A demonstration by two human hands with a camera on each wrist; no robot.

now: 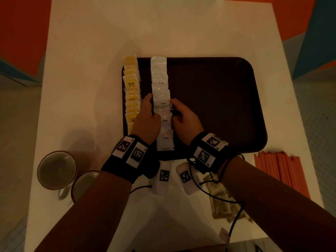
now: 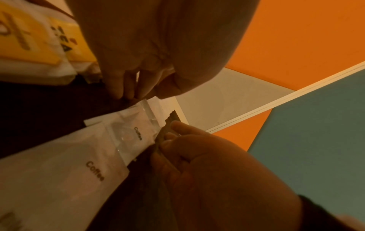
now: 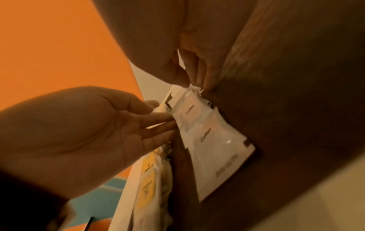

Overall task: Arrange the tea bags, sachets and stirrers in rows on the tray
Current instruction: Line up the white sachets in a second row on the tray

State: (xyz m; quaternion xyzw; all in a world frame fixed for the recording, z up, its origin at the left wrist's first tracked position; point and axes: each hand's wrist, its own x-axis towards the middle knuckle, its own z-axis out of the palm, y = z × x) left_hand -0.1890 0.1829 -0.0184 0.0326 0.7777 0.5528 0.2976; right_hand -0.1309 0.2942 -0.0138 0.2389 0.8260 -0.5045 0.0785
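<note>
A dark tray (image 1: 218, 106) is seen on a white surface (image 1: 181, 30). Along its left edge a row of overlapping yellow tea bags (image 1: 131, 91) is laid, partly over the rim. Just beside it, to the right, a row of overlapping white coffee sachets (image 1: 161, 102) is laid from the far rim to the near one.

The sachet row is flanked by both hands at about its middle. The left hand (image 1: 145, 117) is held at the row's left edge, between sachets and tea bags, with straight, slightly spread fingers (image 3: 156, 115) touching the sachet edges. The right hand (image 1: 183, 115) is placed at the row's right edge; its fingers (image 2: 183, 129) are bent, with the tips touching the sachets' edge. Whether a sachet is pinched cannot be told.

Off the tray, a stack of orange stirrers (image 1: 280, 170) is seen on the surface to the right, well apart from the rows. A heap of brown sachets (image 1: 220, 197) is partly hidden beneath the right forearm, near the surface's front. Two cups (image 1: 58, 170) stand at the front left, touching each other.
</note>
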